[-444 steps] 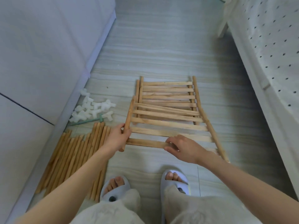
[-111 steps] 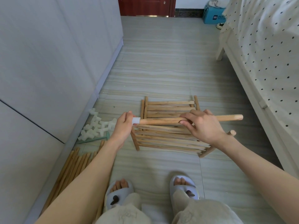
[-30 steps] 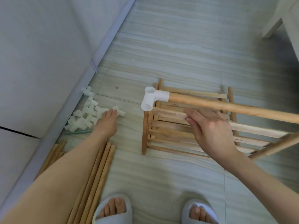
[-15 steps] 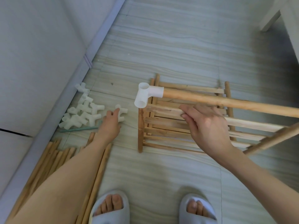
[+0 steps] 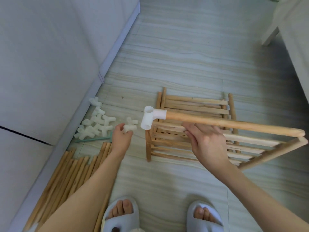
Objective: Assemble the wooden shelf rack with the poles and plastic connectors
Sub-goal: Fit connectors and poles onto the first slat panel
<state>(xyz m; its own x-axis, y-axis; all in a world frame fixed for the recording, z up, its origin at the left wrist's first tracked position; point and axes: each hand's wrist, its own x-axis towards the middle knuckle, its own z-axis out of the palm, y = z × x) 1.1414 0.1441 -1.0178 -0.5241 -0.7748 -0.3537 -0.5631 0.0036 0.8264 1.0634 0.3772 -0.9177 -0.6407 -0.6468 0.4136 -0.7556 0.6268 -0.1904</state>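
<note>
On the pale striped floor tiles (image 5: 184,52), between a grey cabinet front (image 5: 50,56) and a white bed frame (image 5: 274,37), lie the rack parts. Held pole (image 5: 234,125): round, smooth, light-brown wood, rounded at its free end. Long axis runs left to right across the view, dropping slightly toward the right. Left end is seated in a white plastic connector (image 5: 151,118), a three-socket corner piece with one open socket facing up and one facing down toward the camera.

Right hand (image 5: 205,143) is under the pole near its connector end, fingers curled around a slat of the upper slatted wooden panel (image 5: 250,144); whether it also grips the pole I cannot tell. That panel tilts, right corner raised toward the camera. More slatted panels (image 5: 195,104) lie flat beneath it, slats running left to right, side rails running away from the camera.

Left hand (image 5: 121,137) is low at the floor, fingertips pinching a loose white connector (image 5: 130,127), translucent and stubby, with tube-shaped arms. Another one touches it on the far side.

Just left of it, a heap of loose connectors (image 5: 95,124), same material, rests against the cabinet base. A thin green strip (image 5: 93,139) lies at the heap's near edge. Spare poles (image 5: 71,173), bundled side by side, lie along the cabinet, long axes running away from the camera.

Two pale slippers (image 5: 204,218) with bare toes show at the bottom edge.
</note>
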